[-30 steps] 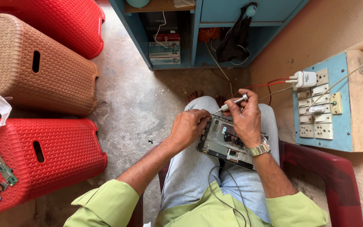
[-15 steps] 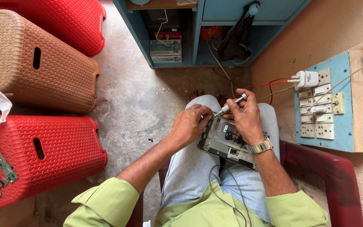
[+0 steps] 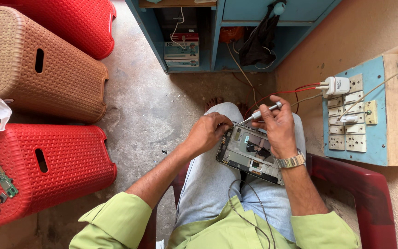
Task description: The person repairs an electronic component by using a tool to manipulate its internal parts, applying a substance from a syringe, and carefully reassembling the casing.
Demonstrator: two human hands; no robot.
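On the lap of a seated person: one opened phone (image 3: 250, 154), circuitry exposed, lying flat on the thighs. Left hand (image 3: 208, 133) curled around its upper left edge, gripping it. Right hand (image 3: 278, 124) closed on a small screwdriver (image 3: 260, 112), tip touching the phone's top corner. Red stool (image 3: 47, 168) well apart.

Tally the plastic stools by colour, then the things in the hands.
Red stools: 2
Brown stool: 1
Screwdriver, in the right hand: 1
Opened device, steadied by the left hand: 1
Total: 5
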